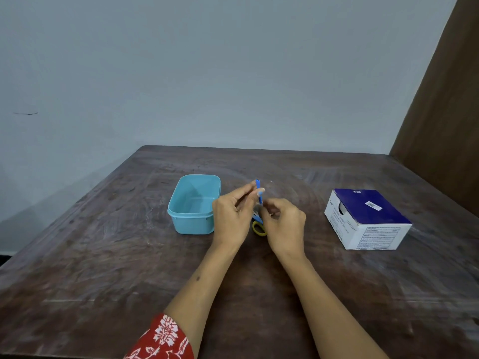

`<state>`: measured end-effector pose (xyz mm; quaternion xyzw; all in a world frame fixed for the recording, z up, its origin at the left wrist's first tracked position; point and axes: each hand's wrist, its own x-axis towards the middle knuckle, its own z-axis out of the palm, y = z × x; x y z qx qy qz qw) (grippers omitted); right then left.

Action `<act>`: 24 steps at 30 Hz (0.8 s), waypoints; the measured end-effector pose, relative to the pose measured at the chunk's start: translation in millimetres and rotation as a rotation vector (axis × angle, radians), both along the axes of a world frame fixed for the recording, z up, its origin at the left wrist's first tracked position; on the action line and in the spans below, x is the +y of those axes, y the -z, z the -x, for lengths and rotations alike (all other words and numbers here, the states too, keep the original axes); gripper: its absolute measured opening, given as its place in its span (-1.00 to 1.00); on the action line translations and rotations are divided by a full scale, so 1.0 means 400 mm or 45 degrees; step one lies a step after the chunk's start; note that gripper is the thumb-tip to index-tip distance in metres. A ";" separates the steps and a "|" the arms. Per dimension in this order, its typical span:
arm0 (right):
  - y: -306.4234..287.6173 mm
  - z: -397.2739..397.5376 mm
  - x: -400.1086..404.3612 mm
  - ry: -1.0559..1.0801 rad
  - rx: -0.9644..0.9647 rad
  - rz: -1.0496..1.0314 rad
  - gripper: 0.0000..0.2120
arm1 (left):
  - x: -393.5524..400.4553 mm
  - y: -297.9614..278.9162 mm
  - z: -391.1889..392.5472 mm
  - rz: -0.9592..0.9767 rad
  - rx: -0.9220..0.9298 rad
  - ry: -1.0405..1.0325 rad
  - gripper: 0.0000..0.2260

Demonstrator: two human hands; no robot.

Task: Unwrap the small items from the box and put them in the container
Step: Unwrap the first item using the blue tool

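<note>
Small blue packet (258,190) held edge-on above the table (103,255), between container and box. Left hand (233,216) pinches its upper part between thumb and fingertips; right hand (283,221) has fingers curled at its lower end, exact hold too blurred to tell. Light blue container (193,203) sits open just left of the hands. White-and-navy box (368,218) lies well apart to the right. Yellow-handled scissors (259,228) lie under the hands. Red floral sleeve (162,338) on left arm.
</note>
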<state>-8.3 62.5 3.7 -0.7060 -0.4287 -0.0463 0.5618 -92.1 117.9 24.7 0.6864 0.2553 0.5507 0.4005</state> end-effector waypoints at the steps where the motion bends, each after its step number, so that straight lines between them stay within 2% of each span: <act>1: -0.003 -0.003 -0.001 0.014 0.060 -0.042 -0.93 | 0.001 0.002 -0.001 -0.008 0.028 0.004 -0.76; 7: -0.020 -0.015 -0.006 -0.004 0.383 -0.222 -0.93 | 0.005 0.021 -0.001 -0.034 0.298 0.087 -0.67; 13: -0.024 -0.010 -0.006 -0.133 0.529 -0.263 -0.91 | 0.004 0.018 0.002 -0.011 0.238 0.067 -0.77; 15: -0.020 -0.012 -0.005 -0.111 0.444 -0.201 -0.89 | -0.002 0.011 0.004 -0.023 0.177 0.012 -0.74; 17: -0.013 -0.013 -0.003 -0.080 0.256 -0.092 -0.87 | -0.005 0.003 0.005 -0.079 0.089 -0.043 -0.73; 21: -0.004 -0.010 -0.001 -0.119 -0.127 0.057 -0.88 | -0.005 -0.004 0.005 -0.106 0.043 -0.064 -0.82; 24: -0.003 -0.010 -0.004 -0.169 -0.205 0.091 -0.90 | -0.005 -0.006 0.005 -0.071 0.042 -0.111 -0.87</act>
